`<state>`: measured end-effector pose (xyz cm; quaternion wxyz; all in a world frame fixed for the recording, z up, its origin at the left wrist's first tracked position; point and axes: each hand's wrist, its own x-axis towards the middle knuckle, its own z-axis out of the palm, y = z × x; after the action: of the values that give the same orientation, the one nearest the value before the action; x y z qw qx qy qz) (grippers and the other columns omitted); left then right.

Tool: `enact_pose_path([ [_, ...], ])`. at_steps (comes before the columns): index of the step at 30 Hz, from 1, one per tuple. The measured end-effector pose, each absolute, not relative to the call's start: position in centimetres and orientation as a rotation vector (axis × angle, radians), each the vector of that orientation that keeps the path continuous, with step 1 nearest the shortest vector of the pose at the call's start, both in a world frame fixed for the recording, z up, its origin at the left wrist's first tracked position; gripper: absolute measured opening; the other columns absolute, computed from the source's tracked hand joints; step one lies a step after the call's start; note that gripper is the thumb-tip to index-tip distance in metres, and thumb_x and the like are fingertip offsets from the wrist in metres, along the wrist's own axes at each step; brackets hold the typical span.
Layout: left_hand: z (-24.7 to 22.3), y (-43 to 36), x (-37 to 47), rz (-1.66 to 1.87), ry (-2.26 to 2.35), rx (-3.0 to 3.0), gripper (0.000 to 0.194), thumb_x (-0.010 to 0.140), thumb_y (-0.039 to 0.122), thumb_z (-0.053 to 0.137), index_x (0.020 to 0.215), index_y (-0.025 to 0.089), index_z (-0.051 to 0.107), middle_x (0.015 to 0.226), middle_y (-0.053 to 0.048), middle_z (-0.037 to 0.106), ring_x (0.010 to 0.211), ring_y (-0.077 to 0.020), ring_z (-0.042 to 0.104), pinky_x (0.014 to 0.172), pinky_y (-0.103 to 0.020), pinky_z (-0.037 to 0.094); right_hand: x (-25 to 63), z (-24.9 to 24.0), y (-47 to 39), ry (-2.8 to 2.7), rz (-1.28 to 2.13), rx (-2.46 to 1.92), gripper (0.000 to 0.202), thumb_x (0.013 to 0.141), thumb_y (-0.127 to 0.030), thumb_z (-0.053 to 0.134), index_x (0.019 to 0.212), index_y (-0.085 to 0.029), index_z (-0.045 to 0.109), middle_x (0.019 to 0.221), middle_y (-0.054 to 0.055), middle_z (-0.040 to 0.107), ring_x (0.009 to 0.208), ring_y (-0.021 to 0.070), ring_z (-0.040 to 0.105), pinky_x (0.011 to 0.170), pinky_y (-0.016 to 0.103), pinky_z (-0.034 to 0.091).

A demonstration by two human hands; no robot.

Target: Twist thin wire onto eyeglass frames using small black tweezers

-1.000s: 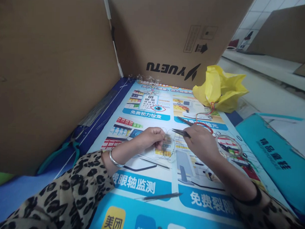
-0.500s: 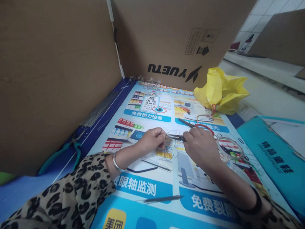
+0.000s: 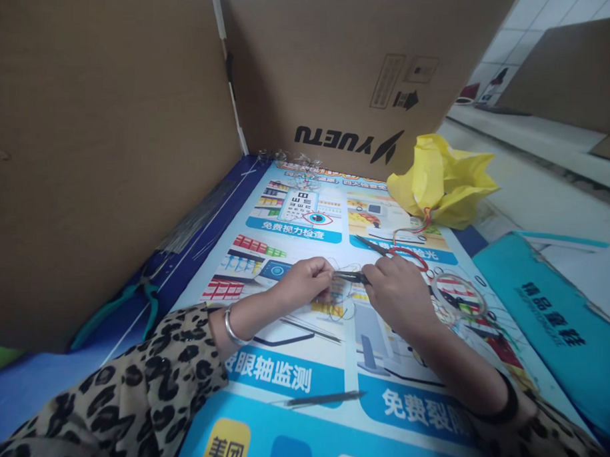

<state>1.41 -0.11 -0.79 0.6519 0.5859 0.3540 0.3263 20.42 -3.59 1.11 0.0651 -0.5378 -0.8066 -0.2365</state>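
Cardboard (image 3: 340, 70) blocks the far side; scissors (image 3: 382, 248) crowd the right fingers (image 3: 377, 275); open above nearer rods (image 3: 325, 398).

Single head-worn view; faces forward, down; fingers (image 3: 319, 268) fairly near, mid-frame; cardboard panel (image 3: 335, 69) beyond

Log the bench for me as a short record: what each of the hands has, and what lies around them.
left hand: pinching thin looped wire
right hand: gripping dark-nosed pliers, tips at the left fingertips
beyond right hand: red-handled scissors
nearer the wearer: bundle of dark thin strands on the printed sheet
far left: teal-handled pliers
right side: teal box; crumpled yellow item farther back
backdrop: cardboard panels
unclear: whether the pliers grip the wire
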Motion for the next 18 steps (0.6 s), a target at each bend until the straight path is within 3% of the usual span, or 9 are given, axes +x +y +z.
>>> enact_pose_path([
  [18, -0.77, 0.23, 1.0, 0.664, 0.769, 1.331, 0.003, 0.071, 0.019, 0.049, 0.07, 0.016, 0.047, 0.048, 0.007, 0.046, 0.041, -0.0049, 0.046, 0.045, -0.017, 0.034, 20.72, 0.68, -3.3, -2.447, -0.597, -1.592, 0.015, 0.079, -0.023, 0.048, 0.076, -0.017, 0.062, 0.072, 0.006, 0.056, 0.074, 0.0181, 0.043, 0.067, 0.031, 0.023],
])
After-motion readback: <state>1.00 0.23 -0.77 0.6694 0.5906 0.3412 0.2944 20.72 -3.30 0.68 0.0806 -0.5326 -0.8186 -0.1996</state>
